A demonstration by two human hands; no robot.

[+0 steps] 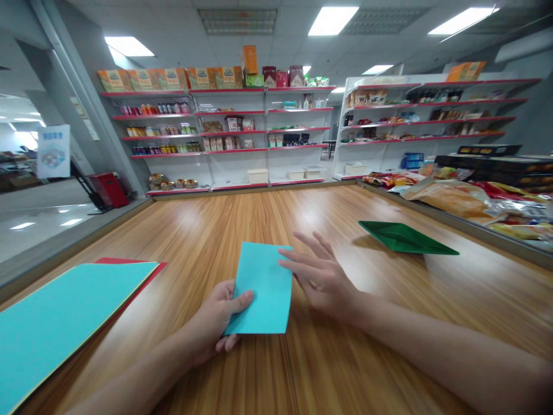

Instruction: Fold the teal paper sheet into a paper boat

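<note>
A folded turquoise paper (264,287) lies on the wooden table (328,357) in front of me. My left hand (218,323) grips its near left corner, thumb on top and fingers beneath. My right hand (318,273) is open with fingers spread, its fingertips touching the paper's right edge. A green folded paper shape (405,237) rests on the table farther off to the right, apart from both hands.
A stack of coloured sheets (64,317), turquoise on top with red beneath, lies at the left. Packaged snacks (470,199) fill a bin along the table's right edge. Store shelves (216,135) with goods stand behind.
</note>
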